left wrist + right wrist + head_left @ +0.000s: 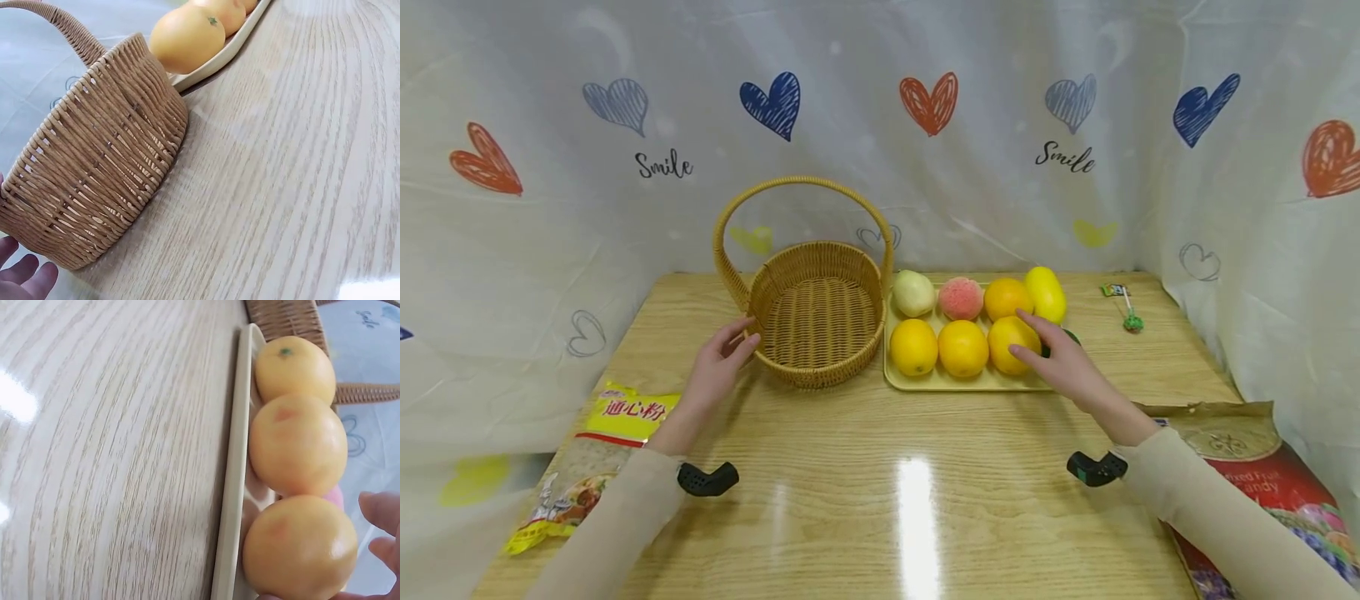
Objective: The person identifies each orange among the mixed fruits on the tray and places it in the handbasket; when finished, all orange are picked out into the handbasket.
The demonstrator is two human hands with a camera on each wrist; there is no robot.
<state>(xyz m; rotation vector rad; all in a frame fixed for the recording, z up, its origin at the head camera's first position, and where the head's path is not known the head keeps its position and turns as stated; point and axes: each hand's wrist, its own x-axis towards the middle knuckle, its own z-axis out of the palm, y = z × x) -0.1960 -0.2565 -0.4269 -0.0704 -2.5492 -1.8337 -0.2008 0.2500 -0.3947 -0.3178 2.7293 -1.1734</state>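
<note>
My left hand (pixel 724 358) is at the left rim of a round wicker basket (pixel 820 379) with a tall arched handle; its loosely bent fingers (pixel 25 272) lie beside the outer wall, one fingertip at the rim. My right hand (pixel 1063 362) reaches over a shallow cream tray (pixel 925 384), thumb and fingers spread about the front right orange (pixel 1009 343). In the right wrist view the thumb meets that orange (pixel 300 547) from below, while other fingers (pixel 380 511) stand apart from it. Two more oranges, one orange (pixel 913 347) and another orange (pixel 963 348), fill the front row.
Behind them sit a pale green fruit (pixel 913 293), a peach (pixel 961 298), an orange (pixel 1008 298) and a long yellow fruit (pixel 1046 295). A dark green thing (pixel 1072 336) is mostly hidden. A lollipop (pixel 1132 320), pasta bag (pixel 598 467) and candy bag (pixel 1247 467) lie around.
</note>
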